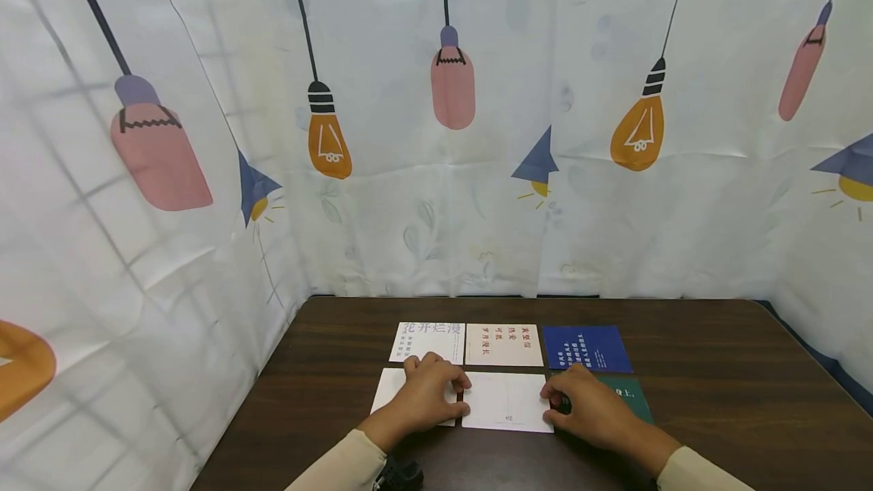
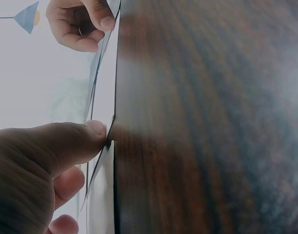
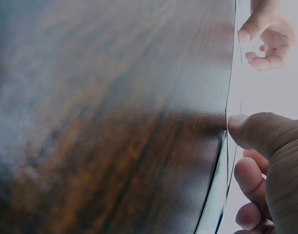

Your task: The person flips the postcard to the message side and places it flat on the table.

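A white postcard (image 1: 508, 401) with faint print lies at the middle of the near row on the dark table. At its left edge, the thumb and index finger of my left hand (image 1: 428, 394) hold it. My right hand (image 1: 592, 409) holds the opposite edge, thumb near the lower corner. Another white card (image 1: 387, 385) lies partly under my left hand, and a green card (image 1: 629, 394) is partly hidden behind my right. In the left wrist view, the left thumb (image 2: 93, 134) meets the postcard's corner. The right thumb (image 3: 241, 127) touches its near edge in the right wrist view.
Behind the near row lie a white card with grey lettering (image 1: 428, 341), a cream card with red lettering (image 1: 505, 345) and a blue card (image 1: 588, 348). The brown wooden table (image 1: 723, 370) extends around them. A lamp-patterned curtain (image 1: 409, 218) hangs behind and at the sides.
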Demonstrator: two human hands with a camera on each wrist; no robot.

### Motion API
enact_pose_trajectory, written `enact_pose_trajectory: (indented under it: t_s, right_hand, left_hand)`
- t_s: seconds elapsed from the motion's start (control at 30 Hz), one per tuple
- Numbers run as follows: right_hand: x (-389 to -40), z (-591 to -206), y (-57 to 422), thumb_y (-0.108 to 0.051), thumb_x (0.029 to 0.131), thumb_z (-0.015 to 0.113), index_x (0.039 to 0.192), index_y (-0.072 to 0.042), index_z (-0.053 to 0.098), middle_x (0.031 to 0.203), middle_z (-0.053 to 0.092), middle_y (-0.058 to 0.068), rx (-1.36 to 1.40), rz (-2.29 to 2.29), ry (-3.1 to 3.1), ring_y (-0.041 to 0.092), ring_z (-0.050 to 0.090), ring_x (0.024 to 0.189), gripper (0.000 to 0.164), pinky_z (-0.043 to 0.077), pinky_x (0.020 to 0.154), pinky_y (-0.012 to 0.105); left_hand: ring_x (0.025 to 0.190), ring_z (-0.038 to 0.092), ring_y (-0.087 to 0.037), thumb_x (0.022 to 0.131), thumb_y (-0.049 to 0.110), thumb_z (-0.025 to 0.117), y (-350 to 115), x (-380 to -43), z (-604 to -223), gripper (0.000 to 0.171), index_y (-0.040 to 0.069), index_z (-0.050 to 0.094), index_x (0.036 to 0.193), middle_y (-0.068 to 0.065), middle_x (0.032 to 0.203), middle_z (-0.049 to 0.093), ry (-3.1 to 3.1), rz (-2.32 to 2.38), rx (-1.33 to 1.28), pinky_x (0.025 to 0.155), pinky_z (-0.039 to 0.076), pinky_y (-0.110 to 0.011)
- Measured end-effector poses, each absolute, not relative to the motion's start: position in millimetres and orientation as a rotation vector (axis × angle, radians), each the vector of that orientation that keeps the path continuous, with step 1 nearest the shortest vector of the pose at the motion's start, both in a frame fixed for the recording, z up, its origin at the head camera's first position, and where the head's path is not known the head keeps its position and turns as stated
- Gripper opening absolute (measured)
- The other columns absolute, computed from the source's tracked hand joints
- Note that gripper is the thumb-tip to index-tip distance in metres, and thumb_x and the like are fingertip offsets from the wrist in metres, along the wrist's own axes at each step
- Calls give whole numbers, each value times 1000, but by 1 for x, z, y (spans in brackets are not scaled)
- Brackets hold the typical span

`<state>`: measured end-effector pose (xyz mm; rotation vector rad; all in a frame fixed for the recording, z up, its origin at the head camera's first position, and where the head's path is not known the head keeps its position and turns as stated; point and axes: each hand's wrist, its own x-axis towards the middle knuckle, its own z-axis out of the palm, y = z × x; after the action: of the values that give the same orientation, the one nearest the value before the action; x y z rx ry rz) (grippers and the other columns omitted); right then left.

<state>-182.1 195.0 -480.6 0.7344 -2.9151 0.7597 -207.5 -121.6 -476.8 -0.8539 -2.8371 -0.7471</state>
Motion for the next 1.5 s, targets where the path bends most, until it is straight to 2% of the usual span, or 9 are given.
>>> enact_pose_trajectory:
  t_s: [0.37,0.63,0.9,1.13,1.3,1.5]
  right_hand:
    - [-182,-478,193,-30,81,88,97,-27,73,84,54,-21,722,759,-2921,3,46,84,21,49,69,27]
    - [-183,-477,197,-29,84,86,96,-24,74,85,55,-20,709,821,-2880,4,48,85,18,49,71,27]
    - [-182,-476,209,-33,84,85,103,-23,73,91,57,-17,700,803,-2868,5,50,90,24,51,74,29]
    - [-180,-476,215,-41,86,82,107,-24,72,98,60,-19,724,798,-2877,6,52,94,29,52,79,30]
    - [-178,-479,222,-46,86,80,108,-24,71,101,61,-20,716,788,-2875,7,54,97,32,53,83,32]
    - [-176,-480,228,-46,86,81,107,-26,71,102,60,-20,680,783,-2891,7,54,99,31,53,84,31]
  left_hand:
    - [91,44,-7,76,27,90,-122,-206,-474,23,25,75,94,21,83,60,-2840,-737,-850,85,21,-52]
    - [93,45,-7,80,26,87,-121,-206,-472,20,24,74,96,21,81,59,-2805,-750,-895,86,22,-52]
    - [91,43,-5,86,29,84,-106,-207,-467,19,24,75,101,19,83,58,-2835,-756,-986,87,22,-48]
    - [91,43,-4,85,29,83,-96,-205,-470,20,24,75,102,21,85,57,-2833,-737,-1018,88,24,-44]
    - [90,43,-3,86,31,82,-92,-203,-473,20,26,74,103,21,87,57,-2826,-710,-1043,88,26,-42]
    - [92,44,-2,88,33,79,-86,-202,-471,19,26,74,104,20,90,59,-2829,-687,-1071,86,28,-37]
